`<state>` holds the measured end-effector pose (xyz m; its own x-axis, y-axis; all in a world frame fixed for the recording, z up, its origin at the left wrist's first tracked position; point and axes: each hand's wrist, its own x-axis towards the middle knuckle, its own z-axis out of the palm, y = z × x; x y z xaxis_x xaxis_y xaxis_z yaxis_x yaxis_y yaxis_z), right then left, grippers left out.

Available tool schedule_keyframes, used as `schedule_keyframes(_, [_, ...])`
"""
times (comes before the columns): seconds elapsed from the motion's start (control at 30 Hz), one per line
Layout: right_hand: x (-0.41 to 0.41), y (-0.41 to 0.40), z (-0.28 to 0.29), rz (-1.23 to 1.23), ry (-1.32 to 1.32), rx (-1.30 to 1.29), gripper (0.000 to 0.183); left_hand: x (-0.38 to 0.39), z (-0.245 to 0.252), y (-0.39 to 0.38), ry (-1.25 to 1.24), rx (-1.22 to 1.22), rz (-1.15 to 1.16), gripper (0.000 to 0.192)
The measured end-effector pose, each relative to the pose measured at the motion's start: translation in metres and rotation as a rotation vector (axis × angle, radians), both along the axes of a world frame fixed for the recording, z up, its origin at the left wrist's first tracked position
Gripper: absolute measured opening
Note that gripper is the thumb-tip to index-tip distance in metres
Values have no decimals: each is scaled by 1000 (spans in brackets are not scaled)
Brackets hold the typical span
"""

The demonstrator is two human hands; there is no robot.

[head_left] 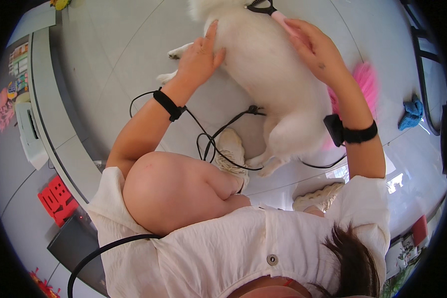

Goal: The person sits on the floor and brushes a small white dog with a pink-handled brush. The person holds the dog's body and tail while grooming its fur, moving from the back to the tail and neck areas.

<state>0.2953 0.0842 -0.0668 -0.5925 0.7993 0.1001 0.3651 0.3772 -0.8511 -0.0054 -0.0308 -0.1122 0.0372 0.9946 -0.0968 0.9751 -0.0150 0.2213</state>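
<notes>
A white, furry dog [260, 56] lies on its side on the tiled floor, its head cut off by the top rim and its tail dyed pink [365, 85]. My left hand [201, 59] rests on the fur near its front legs, fingers spread, holding nothing. My right hand [313, 48] is closed around the pink handle of a pet grooming tool [279, 18] on the far side of its back. The tool's black head, with a toothed edge, lies near the dog's neck. Both my wrists wear black bands.
Black cables [212, 139] loop between the dog and my shoe [231, 149]. A blue cloth [411, 113] lies on the floor at right, by a black metal frame [421, 67]. A long low counter [56, 111] runs along the left, with a white device [29, 130] beyond it.
</notes>
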Motion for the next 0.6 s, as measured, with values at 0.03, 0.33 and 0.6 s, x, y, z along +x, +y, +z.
schedule_keyframes(0.03, [4, 0, 1, -12, -3, -39, 32, -3, -8, 1, 21, 10, -33, 78])
schedule_keyframes(0.33, [-12, 5, -10, -128, 114, -130, 37, 17, 31, 11, -107, -162, 66, 75])
schedule_keyframes(0.6, [-16, 18, -18, -308, 347, -331, 34, -3, -4, 3, -48, 71, -57, 78])
